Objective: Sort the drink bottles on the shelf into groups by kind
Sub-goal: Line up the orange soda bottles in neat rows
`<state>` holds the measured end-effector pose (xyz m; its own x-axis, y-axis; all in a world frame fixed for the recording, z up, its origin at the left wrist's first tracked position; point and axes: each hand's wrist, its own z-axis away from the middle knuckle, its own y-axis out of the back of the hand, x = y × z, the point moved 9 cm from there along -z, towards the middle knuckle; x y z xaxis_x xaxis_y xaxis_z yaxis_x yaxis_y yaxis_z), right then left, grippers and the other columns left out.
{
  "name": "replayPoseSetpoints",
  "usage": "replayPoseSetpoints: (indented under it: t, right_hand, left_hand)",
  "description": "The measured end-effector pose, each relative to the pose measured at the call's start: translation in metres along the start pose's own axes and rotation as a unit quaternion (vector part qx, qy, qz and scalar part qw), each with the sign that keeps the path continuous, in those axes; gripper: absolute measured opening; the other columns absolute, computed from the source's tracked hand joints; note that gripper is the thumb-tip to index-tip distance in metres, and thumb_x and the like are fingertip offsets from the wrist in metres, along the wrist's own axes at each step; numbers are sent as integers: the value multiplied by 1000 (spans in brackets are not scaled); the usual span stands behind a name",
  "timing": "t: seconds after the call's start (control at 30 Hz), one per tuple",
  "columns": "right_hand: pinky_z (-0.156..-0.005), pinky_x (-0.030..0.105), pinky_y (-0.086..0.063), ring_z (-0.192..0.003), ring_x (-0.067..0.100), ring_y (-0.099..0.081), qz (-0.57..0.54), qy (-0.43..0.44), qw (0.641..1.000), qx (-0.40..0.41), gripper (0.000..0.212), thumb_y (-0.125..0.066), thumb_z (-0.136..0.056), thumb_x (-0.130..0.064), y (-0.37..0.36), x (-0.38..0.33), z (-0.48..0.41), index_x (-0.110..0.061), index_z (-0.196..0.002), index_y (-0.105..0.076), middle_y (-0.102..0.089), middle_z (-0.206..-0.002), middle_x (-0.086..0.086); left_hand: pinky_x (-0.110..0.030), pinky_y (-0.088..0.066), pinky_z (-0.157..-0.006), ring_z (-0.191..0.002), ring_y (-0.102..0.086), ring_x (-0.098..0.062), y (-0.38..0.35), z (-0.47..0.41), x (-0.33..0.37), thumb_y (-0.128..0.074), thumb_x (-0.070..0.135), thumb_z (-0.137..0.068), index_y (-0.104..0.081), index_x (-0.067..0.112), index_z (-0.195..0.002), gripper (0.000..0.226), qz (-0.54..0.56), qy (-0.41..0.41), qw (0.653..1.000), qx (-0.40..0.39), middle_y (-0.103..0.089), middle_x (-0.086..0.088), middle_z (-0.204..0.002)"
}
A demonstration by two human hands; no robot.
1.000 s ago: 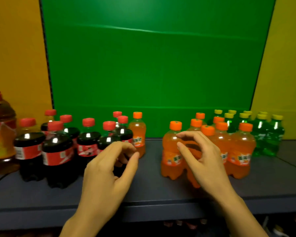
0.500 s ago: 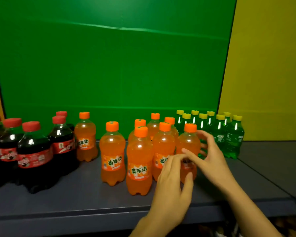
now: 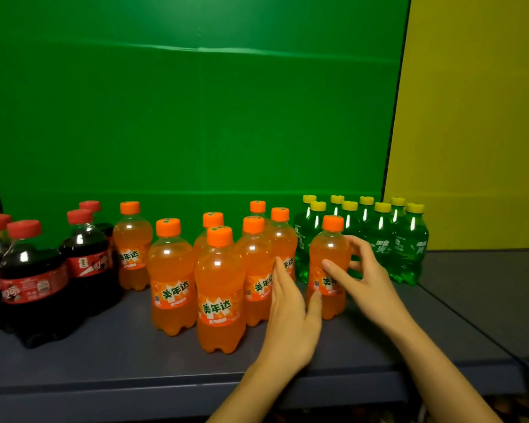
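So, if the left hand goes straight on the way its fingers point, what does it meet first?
Probably the clustered orange bottle right at its fingertips; the left hand seems almost touching it, though depth is unclear. The right hand grips the separate orange bottle.

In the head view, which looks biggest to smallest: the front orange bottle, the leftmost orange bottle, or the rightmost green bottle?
Largest: front orange bottle, likely only because it stands nearest the camera.
Then: leftmost orange bottle and rightmost green bottle look about alike; I won't rank them.

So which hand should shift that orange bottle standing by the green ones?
The right hand: its thumb and fingers wrap the orange bottle, while the left hand lies open beside it.
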<state>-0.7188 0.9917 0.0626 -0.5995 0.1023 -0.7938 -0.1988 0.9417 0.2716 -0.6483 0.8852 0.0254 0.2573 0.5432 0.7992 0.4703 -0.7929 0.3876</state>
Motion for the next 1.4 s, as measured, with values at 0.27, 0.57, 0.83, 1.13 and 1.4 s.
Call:
replayPoseSetpoints:
  t: [0.27,0.57,0.83,1.13,1.4]
  right_hand:
    - [-73,11,-52,-99,-7,-54,18,10,999,-29,55,-63,-84,-28,-21,7,-14,-22,-131,-36,-55,-119,-9]
    - [-95,44,-49,-113,15,-56,60,20,997,-41,63,-57,-86,-43,-35,17,-26,-26,-137,-25,-53,-129,2]
    - [-99,44,-46,-115,18,-54,84,23,992,-90,62,-55,-88,-41,-56,11,-36,-23,-139,-23,-51,-131,4]
    - [-99,46,-42,-119,25,-51,219,54,970,-86,92,-79,-67,-39,-49,-23,-71,-18,-139,-26,-51,-133,7]
    - [-82,34,-38,-105,28,-53,330,84,930,-137,77,-80,-66,-34,-52,-41,-87,-15,-128,-39,-57,-119,10]
  left_hand:
    - [-38,-12,-119,-144,-10,-19,19,-33,-23,-53,12,-90,6,10,-147,82,-12,24,997,78,-11,-8,-156]
    - [-39,-26,-113,-137,-29,-29,41,-59,-42,-64,17,-84,-15,3,-142,77,-45,111,985,126,-31,-17,-145]
    - [-47,-28,-112,-135,-31,-32,59,-61,-47,-62,12,-85,-14,4,-143,76,-63,111,979,161,-33,-21,-144]
    - [-29,-23,-108,-138,-24,-31,65,-68,-14,-57,6,-87,-9,1,-144,75,-145,50,973,172,-16,-18,-150]
    - [-40,-34,-100,-125,-38,-40,72,-90,1,-63,2,-80,-23,-4,-131,65,-262,105,955,91,-37,-24,-134]
